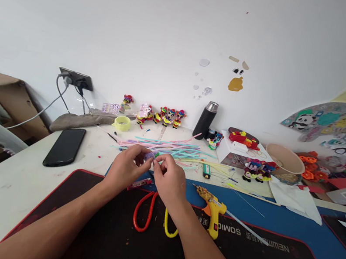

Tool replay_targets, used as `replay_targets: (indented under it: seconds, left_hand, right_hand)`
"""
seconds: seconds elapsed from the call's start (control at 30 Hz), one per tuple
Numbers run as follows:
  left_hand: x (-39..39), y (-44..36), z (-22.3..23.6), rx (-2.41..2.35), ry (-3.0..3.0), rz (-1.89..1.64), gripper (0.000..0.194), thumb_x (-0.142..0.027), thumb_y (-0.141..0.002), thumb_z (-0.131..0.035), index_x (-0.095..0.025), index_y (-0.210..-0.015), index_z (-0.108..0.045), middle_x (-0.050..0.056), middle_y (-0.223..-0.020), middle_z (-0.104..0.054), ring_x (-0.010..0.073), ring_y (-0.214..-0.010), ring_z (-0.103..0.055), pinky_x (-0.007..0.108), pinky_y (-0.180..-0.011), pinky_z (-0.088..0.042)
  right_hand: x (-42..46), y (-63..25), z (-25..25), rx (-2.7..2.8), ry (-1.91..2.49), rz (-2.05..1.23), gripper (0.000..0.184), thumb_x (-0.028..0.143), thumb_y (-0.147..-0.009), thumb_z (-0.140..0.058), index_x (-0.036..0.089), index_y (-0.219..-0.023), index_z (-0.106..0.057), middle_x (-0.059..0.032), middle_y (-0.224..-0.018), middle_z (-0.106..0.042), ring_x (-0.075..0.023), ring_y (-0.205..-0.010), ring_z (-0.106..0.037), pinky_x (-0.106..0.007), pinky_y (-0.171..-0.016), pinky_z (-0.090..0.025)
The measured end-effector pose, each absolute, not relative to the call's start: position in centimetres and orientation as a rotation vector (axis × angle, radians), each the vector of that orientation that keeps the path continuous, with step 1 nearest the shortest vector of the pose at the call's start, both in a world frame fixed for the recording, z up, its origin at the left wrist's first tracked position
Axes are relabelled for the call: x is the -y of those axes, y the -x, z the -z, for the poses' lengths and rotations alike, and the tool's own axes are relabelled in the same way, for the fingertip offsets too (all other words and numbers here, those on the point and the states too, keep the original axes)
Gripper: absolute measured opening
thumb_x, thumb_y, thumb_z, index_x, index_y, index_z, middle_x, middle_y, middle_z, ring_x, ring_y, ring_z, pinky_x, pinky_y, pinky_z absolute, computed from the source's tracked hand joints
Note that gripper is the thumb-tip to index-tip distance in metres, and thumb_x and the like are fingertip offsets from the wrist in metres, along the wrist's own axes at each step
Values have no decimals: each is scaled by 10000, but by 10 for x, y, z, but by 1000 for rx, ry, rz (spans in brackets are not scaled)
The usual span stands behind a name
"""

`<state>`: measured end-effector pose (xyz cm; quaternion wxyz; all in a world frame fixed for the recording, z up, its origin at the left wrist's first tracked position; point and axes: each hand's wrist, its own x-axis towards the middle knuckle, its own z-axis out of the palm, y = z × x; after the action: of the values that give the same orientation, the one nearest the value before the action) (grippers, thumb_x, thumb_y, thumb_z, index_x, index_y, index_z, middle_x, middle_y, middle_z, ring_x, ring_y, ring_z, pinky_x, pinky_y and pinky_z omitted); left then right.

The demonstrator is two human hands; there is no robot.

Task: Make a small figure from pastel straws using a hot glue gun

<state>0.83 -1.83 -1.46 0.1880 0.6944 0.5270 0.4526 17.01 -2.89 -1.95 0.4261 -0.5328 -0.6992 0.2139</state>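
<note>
My left hand [129, 164] pinches a small purple piece [149, 156] between thumb and fingers, above the back edge of the black mat. My right hand [169, 181] meets it from the other side, its thumb and forefinger closed on the same piece. Fingers cover much of the piece, so its exact kind is unclear. Below the hands lie a red loop handle [135, 216] and a yellow loop handle [169, 234]; whatever joins them is hidden. A slim red printed item [140, 183] lies beneath the left fingers. Behind them is a pile of pastel strips [170, 146].
A yellow glue gun [217, 212] rests right of my right arm. A phone [64, 147] lies left. Along the wall stand a tape roll [121, 123], small colourful figures [170, 118] and a black flask [205, 121]. A white box [238, 153] and bowl [284, 157] stand right.
</note>
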Motion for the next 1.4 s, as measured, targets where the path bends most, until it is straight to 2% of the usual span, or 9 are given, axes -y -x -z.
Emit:
replay_targets:
  seconds: [0.17, 0.3, 0.43, 0.53, 0.9, 1.07, 1.2, 1.3, 1.4]
  left_hand:
    - [16, -7, 15, -1477, -1869, -1296, 172, -363, -853, -671, -208, -925, -690, 17, -769, -678, 184, -677, -610, 298, -652, -473]
    - [12, -4, 15, -1485, -1704, -1338, 237, -424, -847, -692, -201, -924, -714, 9, -728, -681, 179, -651, -604, 283, -615, -461]
    - [8, -2, 17, -1453, -1585, -1352, 298, -476, -822, -720, -194, -918, -728, 15, -748, -698, 182, -673, -617, 281, -628, -471]
    - [6, -1, 17, -1388, -1480, -1351, 362, -527, -789, -749, -187, -912, -728, 19, -746, -699, 186, -679, -614, 288, -637, -483]
    - [6, -1, 10, -1246, -1293, -1350, 394, -549, -746, -806, -182, -860, -722, 9, -694, -664, 173, -642, -586, 286, -624, -475]
    - [5, -1, 13, -1224, -1281, -1357, 383, -536, -753, -810, -181, -867, -723, 7, -681, -657, 171, -634, -582, 287, -619, -466]
    - [6, -1, 12, -1214, -1274, -1367, 391, -540, -740, -818, -180, -864, -725, 10, -685, -666, 171, -635, -585, 287, -616, -467]
    - [6, -1, 10, -1216, -1272, -1365, 400, -546, -733, -818, -178, -861, -725, 11, -683, -665, 173, -638, -588, 287, -615, -472]
    - [6, -2, 9, -1227, -1275, -1358, 412, -556, -727, -817, -180, -869, -727, 11, -687, -667, 176, -646, -595, 288, -616, -483]
  right_hand:
    - [27, -170, 20, 1654, 1311, -670, 142, 353, -955, -578, 246, -869, -612, 51, -542, -506, -168, -515, -474, -288, -550, -274]
    - [18, -176, 22, 1339, 1208, -983, 221, 448, -911, -631, 231, -880, -599, 64, -552, -497, -138, -483, -436, -259, -495, -309]
    - [6, -183, 20, 947, 1061, -1251, 358, 521, -782, -754, 226, -839, -559, 122, -492, -368, -80, -403, -278, -219, -413, -235]
    - [4, -185, 16, 808, 1002, -1324, 429, 528, -714, -811, 230, -765, -507, 138, -464, -335, -55, -373, -233, -203, -380, -180]
    - [8, -183, 12, 854, 1014, -1330, 471, 488, -782, -742, 228, -603, -393, 119, -440, -315, -42, -351, -252, -202, -370, -162]
    - [8, -183, 19, 1048, 1072, -1322, 420, 503, -834, -705, 217, -652, -457, 87, -501, -443, -57, -384, -353, -202, -388, -223]
    - [8, -180, 24, 1200, 1088, -1354, 326, 491, -811, -734, 198, -855, -596, 42, -684, -616, -69, -410, -473, -209, -403, -300]
    - [9, -180, 23, 1216, 1089, -1361, 385, 516, -835, -715, 198, -1039, -637, 16, -796, -654, -80, -428, -519, -213, -393, -288]
    - [11, -180, 20, 1266, 1063, -1355, 395, 556, -890, -662, 196, -1051, -666, 2, -812, -652, -88, -442, -537, -221, -397, -299]
